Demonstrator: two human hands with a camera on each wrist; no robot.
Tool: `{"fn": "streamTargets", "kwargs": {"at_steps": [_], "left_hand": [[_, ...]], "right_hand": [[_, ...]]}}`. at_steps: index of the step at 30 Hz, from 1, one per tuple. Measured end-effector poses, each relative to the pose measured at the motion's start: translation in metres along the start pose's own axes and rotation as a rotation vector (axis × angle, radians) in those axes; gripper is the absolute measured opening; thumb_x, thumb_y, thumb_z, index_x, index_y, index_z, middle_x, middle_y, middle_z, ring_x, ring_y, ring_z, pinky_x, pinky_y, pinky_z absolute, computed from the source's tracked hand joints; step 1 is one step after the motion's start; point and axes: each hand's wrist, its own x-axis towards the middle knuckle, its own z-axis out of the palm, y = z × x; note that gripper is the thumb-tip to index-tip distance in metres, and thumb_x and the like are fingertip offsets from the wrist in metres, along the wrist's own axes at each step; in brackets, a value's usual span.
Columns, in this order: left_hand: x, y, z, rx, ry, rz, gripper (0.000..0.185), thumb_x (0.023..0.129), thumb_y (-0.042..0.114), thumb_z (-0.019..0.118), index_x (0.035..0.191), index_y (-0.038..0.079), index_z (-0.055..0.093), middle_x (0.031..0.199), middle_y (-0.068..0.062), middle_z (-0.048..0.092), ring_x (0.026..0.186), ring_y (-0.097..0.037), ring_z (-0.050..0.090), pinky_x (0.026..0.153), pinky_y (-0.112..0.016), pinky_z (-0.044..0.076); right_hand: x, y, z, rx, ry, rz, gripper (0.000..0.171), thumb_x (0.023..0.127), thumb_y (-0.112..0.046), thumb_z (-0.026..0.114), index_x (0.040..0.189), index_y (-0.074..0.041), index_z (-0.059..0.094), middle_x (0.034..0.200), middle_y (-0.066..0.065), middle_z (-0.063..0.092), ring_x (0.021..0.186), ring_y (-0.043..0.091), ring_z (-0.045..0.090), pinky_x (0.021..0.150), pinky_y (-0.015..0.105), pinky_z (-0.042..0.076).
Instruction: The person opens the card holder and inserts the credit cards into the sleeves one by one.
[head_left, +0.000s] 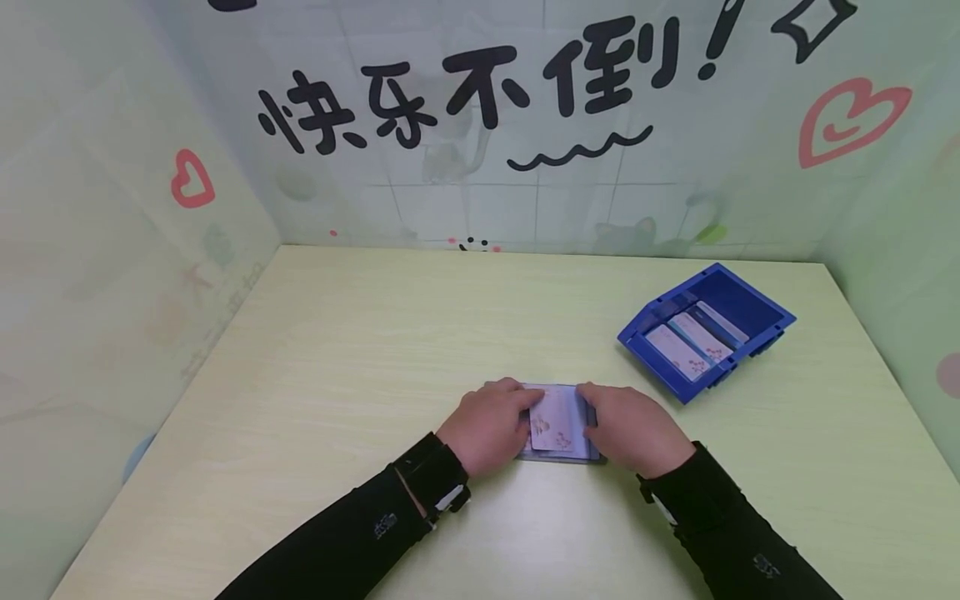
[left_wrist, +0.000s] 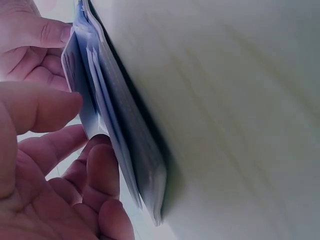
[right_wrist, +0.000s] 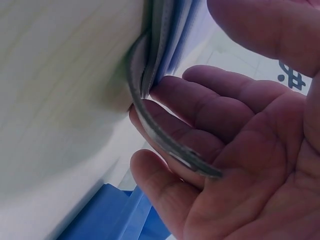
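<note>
A card holder [head_left: 577, 457] with clear sleeves lies on the table between both hands. My left hand [head_left: 487, 425] pinches a pale pink card [head_left: 551, 421] with a flower print, thumb over its face and fingers behind it. The left wrist view shows this card [left_wrist: 82, 95] standing slightly away from the sleeves [left_wrist: 117, 130]. My right hand [head_left: 633, 425] grips the holder's right side, thumb in front and fingers at the far edge. In the right wrist view, a curved strap [right_wrist: 142, 117] of the holder bends out against the right hand's fingers and palm.
A blue tray [head_left: 656, 367] stands at the table's back right, beyond my right hand. Rows of similar pink cards [head_left: 678, 350] lie in its compartments. Printed fabric walls [head_left: 450, 200] border the pale wooden table [head_left: 360, 333] at the back and sides.
</note>
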Motion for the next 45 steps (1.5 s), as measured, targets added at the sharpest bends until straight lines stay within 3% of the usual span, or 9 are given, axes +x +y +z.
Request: {"fn": "streamTargets", "kwargs": {"at_steps": [13,22,36,45], "left_hand": [[0.004,0.006,0.001,0.033,0.005,-0.001,0.044,0.105,0.02,0.059,0.148,0.017,0.062,0.138,-0.004,0.067,0.113,-0.026,0.067,0.096,-0.039,0.056],[0.006,0.012,-0.003,0.036,-0.015,-0.002,0.047,0.104,0.021,0.061,0.151,0.015,0.059,0.142,-0.004,0.066,0.127,-0.022,0.064,0.11,-0.045,0.05],[0.009,0.013,-0.004,0.063,-0.012,0.009,0.049,0.101,0.02,0.064,0.149,0.013,0.06,0.14,-0.004,0.068,0.13,-0.019,0.064,0.108,-0.043,0.051],[0.008,0.012,-0.004,0.07,-0.042,-0.001,0.061,0.096,0.032,0.076,0.151,0.014,0.057,0.144,-0.004,0.066,0.131,-0.022,0.063,0.109,-0.045,0.051]], "right_hand": [[-0.001,0.001,-0.001,0.019,0.025,-0.009,0.065,0.096,-0.01,0.074,0.152,0.01,0.046,0.141,0.026,0.064,0.114,0.032,0.069,0.101,0.052,0.056],[-0.001,0.0,-0.002,0.036,0.005,0.021,0.069,0.097,-0.013,0.074,0.154,0.01,0.043,0.145,0.027,0.061,0.121,0.034,0.067,0.105,0.054,0.053],[0.004,0.0,0.001,0.116,0.022,0.054,0.076,0.097,-0.021,0.074,0.158,0.007,0.039,0.153,0.026,0.055,0.125,0.036,0.063,0.11,0.056,0.05],[0.006,0.0,0.003,0.178,0.019,0.053,0.08,0.096,-0.022,0.076,0.159,0.007,0.035,0.156,0.026,0.052,0.132,0.04,0.059,0.114,0.058,0.046]]}}
